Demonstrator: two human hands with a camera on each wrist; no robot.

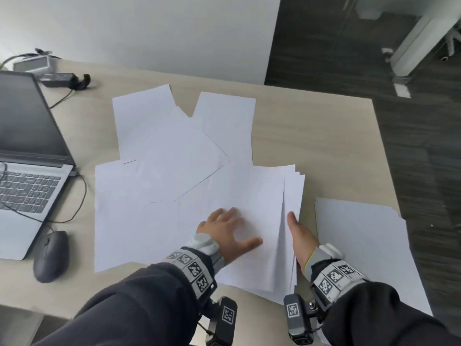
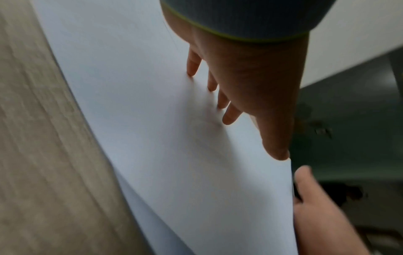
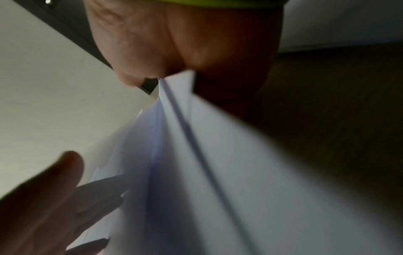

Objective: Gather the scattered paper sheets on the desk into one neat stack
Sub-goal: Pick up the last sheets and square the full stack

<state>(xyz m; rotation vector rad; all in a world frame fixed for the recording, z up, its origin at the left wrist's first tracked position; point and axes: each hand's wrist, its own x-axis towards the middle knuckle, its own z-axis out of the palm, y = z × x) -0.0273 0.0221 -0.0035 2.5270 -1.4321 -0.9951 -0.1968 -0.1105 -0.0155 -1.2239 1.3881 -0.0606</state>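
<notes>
Several white paper sheets [image 1: 162,136] lie fanned and overlapping across the beige desk [image 1: 311,136]. My left hand [image 1: 224,231] presses flat, fingers spread, on a loosely gathered bundle of sheets [image 1: 257,196] near the front. In the left wrist view the left hand [image 2: 250,86] lies on the sheets [image 2: 152,120]. My right hand [image 1: 299,236] is at the bundle's right edge, which is lifted. In the right wrist view the sheets [image 3: 196,155] run between the thumb and palm of the right hand [image 3: 152,43]. Its fingers are hidden by the paper.
Another pile of sheets [image 1: 361,240] lies to the right, overhanging the desk's right edge. An open laptop [image 1: 30,146], a dark mouse [image 1: 51,255] and cables occupy the left side. A power adapter [image 1: 59,78] sits at the back left.
</notes>
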